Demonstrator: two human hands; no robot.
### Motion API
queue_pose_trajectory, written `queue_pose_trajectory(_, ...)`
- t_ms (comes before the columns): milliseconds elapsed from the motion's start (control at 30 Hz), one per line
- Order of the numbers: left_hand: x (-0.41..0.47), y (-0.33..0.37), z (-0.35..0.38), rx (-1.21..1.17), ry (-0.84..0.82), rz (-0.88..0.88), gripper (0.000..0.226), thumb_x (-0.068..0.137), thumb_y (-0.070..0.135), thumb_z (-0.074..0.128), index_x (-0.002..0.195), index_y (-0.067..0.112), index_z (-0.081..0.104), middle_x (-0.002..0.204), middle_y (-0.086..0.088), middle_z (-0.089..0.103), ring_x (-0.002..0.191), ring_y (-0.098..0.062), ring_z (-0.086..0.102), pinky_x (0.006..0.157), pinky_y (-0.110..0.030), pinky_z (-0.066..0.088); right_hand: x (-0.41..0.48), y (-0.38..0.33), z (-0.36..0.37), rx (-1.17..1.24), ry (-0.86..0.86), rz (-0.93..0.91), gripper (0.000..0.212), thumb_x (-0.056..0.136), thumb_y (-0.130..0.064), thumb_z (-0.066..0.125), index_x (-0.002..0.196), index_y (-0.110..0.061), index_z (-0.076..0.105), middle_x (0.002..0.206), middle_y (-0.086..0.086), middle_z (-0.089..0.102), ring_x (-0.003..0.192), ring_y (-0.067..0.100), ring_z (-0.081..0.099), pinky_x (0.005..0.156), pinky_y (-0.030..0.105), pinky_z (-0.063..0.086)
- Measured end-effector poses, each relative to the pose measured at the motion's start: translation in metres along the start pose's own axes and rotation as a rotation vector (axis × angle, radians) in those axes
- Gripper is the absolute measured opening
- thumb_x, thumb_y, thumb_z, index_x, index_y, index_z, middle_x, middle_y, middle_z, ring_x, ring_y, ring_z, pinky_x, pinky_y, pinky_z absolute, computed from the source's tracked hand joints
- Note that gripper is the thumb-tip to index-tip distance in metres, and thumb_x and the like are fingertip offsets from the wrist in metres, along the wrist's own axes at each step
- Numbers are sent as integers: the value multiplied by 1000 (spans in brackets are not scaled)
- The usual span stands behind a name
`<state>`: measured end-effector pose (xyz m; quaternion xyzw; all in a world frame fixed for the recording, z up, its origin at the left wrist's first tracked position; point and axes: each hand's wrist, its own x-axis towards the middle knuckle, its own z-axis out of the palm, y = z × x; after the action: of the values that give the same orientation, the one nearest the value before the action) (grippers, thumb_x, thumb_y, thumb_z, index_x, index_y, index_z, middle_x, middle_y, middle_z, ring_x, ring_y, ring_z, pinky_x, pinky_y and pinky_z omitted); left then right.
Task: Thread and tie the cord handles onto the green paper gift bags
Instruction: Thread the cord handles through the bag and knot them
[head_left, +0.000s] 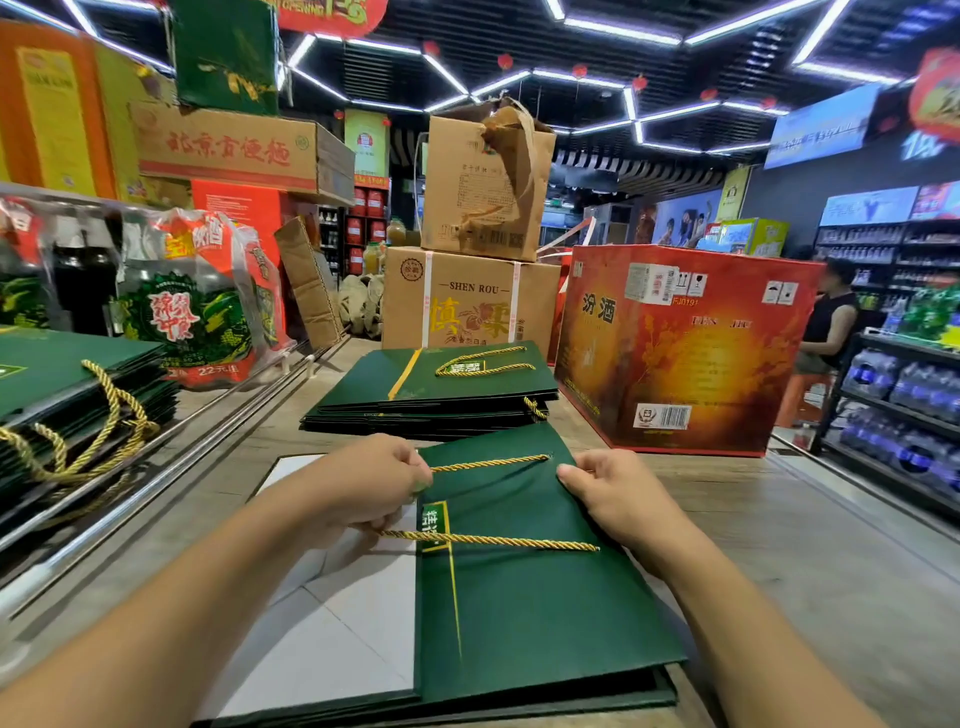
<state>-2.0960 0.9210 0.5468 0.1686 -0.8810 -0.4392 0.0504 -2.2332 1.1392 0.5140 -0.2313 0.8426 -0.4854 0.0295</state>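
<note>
Gripping gold cord (488, 462), fingers curled: left hand (369, 483) | pinching green bag (519, 613) edge, thumb on top: right hand (618, 493)

1. Top bag (519, 613), lower centre: dark green, thin gold stripe, lighter-green label with white characters.
2. Cord (488, 540) on it: gold, twisted-rope pattern.
3. Panel (337, 623), lower left: white.
4. Bag stack (441, 387), centre: dark green, gold stripe.
5. Box (675, 353), right: red-orange, yellow glow, leafy print.
6. Cartons (467, 301), upper centre: plain brown, gold characters.
7. Table (831, 545): grey-brown wood grain.
</note>
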Motion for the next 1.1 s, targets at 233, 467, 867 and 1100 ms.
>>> queue_pose_trajectory(233,-8,-18,2,111,114,94,11,100,21,57,106,15,63,95,-5,71,68,-8,64,65,-27,54,-8,0,-3,-319,26,-30,31,103,-30,58,92,-4,73,89,12,74,88,29,68,79,39,52)
queue_pose_trajectory(467,-54,-90,-43,743,346,-212,99,71,93,28,142,26,43,133,-9,59,123,-35,53,99,-47,47,-46,-19,0,-617,86,137,45,101,-54,51,96,-11,65,99,8,66,93,30,60,76,34,46)
queue_pose_trajectory(867,-75,-93,-37,607,356,-330,92,63,90,55,122,19,64,125,-9,66,115,-35,57,92,-44,51,-96,-26,27,-721,100,258,54,95,-66,53,81,-14,56,95,5,68,87,29,61,69,34,44)
queue_pose_trajectory(1100,-88,-90,-34,315,429,-328,86,57,89,63,92,11,60,108,-14,68,103,-36,62,87,-43,51,-116,-26,24,-435,254,200,60,93,-59,62,116,-5,52,118,13,65,111,34,62,74,36,40)
